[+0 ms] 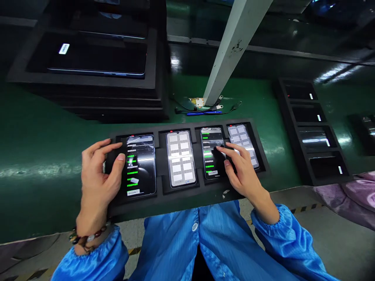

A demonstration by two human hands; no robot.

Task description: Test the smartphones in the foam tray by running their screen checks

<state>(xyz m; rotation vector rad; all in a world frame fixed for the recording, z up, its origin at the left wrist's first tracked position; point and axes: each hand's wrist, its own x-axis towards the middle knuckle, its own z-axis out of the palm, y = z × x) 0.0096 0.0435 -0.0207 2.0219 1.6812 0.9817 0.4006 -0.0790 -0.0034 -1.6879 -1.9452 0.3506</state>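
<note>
A black foam tray (161,156) lies in front of me with several smartphones in its slots. My left hand (101,168) rests at its left end, fingers apart, beside the leftmost phone (145,164), whose dark screen lists green and white lines. Grey and white blocks fill the screen of the second phone (181,158). Over the third phone (211,156), also showing a green and white list, my right hand (241,168) reaches with its index fingertip at the screen. The rightmost phone (241,136), with a block pattern too, is partly covered by that hand.
Stacked black foam trays (155,86) with a dark phone (99,58) on top stand at the back left. A grey post (231,50) rises behind, with a blue pen-like stick (204,113) and cables at its foot. Another foam tray (304,156) of phones lies right.
</note>
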